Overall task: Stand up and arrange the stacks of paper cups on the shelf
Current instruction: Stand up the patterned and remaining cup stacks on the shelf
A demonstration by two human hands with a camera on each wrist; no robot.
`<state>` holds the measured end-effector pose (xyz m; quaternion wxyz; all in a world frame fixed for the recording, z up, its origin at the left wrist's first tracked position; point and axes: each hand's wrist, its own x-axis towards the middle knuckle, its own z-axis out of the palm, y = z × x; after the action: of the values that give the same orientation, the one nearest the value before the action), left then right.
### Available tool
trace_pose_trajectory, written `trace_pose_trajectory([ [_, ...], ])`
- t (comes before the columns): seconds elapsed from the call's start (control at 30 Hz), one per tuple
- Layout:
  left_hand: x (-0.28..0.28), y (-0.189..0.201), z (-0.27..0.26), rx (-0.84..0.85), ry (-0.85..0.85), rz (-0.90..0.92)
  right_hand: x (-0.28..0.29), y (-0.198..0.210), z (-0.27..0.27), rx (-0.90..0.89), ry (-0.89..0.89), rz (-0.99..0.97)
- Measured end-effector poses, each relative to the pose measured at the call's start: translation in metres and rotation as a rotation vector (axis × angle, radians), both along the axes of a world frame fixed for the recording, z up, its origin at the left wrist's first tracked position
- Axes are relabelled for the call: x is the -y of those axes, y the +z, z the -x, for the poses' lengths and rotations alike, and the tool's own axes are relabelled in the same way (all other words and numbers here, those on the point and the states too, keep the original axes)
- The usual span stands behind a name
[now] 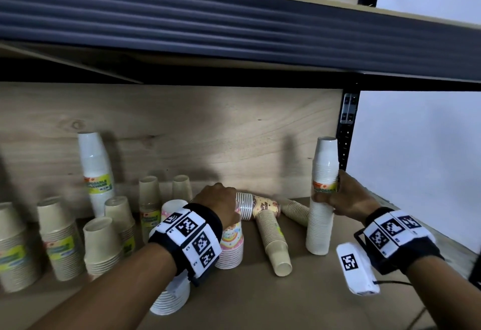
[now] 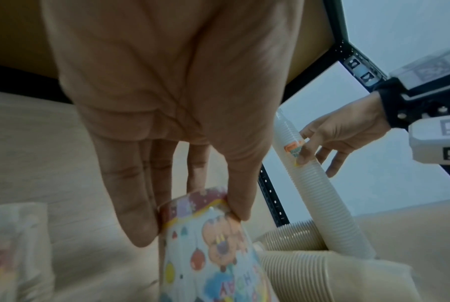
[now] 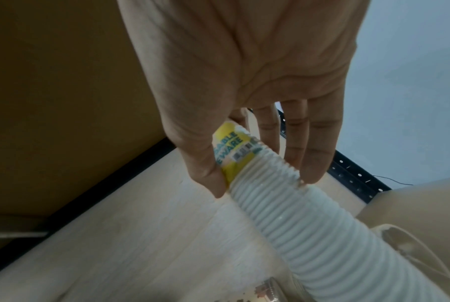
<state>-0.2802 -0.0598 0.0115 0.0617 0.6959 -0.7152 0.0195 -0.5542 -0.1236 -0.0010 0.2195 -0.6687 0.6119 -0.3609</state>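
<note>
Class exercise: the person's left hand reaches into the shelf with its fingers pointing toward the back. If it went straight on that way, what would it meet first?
The left hand already holds the printed cup stack lying on its side; beyond that, probably the plywood back panel, though depth is unclear.

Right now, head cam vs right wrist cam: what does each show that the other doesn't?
Head only: the left hand on the printed party cup stack, kraft stacks lying on the shelf, more standing at left.
Right wrist only: the thumb and fingers pinching at the yellow label.
Both: the right hand holding the tall white cup stack upright.
</note>
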Motion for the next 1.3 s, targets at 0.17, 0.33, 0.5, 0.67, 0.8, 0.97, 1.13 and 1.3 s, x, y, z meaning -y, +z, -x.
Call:
trace_pose_trajectory([
  [0.17,-0.004,-0.002,0.002,0.013,-0.004,0.012,-0.005,-0.008,0.002,-0.103,0.005,0.028],
  [0.33,-0.007,-0.003,0.003,0.046,-0.012,0.013,-0.009,-0.018,0.006,-0.105,0.048,-0.045],
  [0.5,-0.006,-0.001,0.004,0.062,-0.001,0.006,-0.024,0.006,0.015,-0.118,0.045,-0.083],
  [0.67,-0.007,-0.002,0.005,0.057,0.008,0.008,-0.011,0.003,0.041,-0.147,-0.129,-0.059],
  [0.8,-0.009,-0.003,0.005,0.063,0.008,0.012,-0.001,-0.011,0.057,-0.055,-0.204,-0.064],
  [0.97,-0.011,-0.001,0.006,0.106,0.024,0.010,-0.021,-0.006,0.048,-0.102,-0.236,-0.004],
  [1.13,-0.012,0.001,0.011,0.144,0.037,-0.010,-0.032,-0.007,0.046,-0.102,-0.203,0.046],
  [1.3,-0.017,-0.002,0.030,0.157,-0.022,0.102,-0.033,-0.011,0.049,-0.064,-0.218,0.009],
])
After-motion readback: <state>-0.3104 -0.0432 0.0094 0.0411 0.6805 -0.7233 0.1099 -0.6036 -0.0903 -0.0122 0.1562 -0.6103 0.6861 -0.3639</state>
